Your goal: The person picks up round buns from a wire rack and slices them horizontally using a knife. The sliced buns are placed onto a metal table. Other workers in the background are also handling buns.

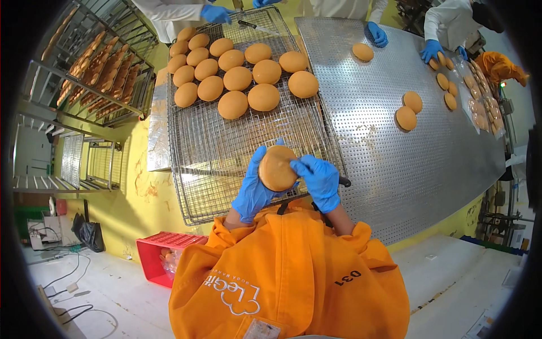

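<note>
My left hand [253, 186], in a blue glove, wraps around the side of a round brown bun [278, 168], held above the near part of the wire rack [203, 147]. My right hand [319, 181], also gloved in blue, has its fingers pinched together against the bun's right upper edge. Whether something small sits in that pinch is hidden. A black handle [344, 182] sticks out just right of my right hand; I cannot tell if the hand touches it. Several whole buns [237, 78] lie in rows on the far half of the rack.
A perforated metal table [367, 164] adjoins on the right, bearing loose buns [406, 118] and bagged buns [480, 104]. Co-workers' gloved hands [377, 35] reach over the far edges. A knife [257, 27] lies on the rack's far end. A red crate [152, 260] stands lower left.
</note>
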A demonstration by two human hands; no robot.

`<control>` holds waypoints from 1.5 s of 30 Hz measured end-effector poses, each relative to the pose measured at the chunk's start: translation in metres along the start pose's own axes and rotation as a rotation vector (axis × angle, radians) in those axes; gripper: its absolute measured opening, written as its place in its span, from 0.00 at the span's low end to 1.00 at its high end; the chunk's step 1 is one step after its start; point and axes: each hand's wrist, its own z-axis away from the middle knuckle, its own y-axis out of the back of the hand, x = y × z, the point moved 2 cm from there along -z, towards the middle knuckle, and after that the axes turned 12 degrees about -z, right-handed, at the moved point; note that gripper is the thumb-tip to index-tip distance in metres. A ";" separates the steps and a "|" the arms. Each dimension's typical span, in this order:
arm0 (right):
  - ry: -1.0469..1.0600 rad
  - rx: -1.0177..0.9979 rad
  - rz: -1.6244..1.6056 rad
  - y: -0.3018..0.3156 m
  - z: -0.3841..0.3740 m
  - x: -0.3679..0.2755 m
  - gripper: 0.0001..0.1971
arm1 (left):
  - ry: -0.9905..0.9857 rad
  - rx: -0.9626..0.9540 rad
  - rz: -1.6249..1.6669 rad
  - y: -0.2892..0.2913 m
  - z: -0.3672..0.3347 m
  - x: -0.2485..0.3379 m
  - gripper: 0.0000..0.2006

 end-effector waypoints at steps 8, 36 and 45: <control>-0.160 0.025 0.120 -0.007 0.007 0.012 0.17 | -0.004 0.067 0.094 0.016 0.002 0.000 0.27; -0.345 -0.168 -0.339 -0.003 0.019 -0.032 0.11 | -0.761 0.155 -0.209 -0.018 0.016 0.003 0.42; -0.320 0.009 -0.407 -0.017 0.031 -0.027 0.10 | -0.991 0.234 -0.100 -0.018 0.023 0.010 0.42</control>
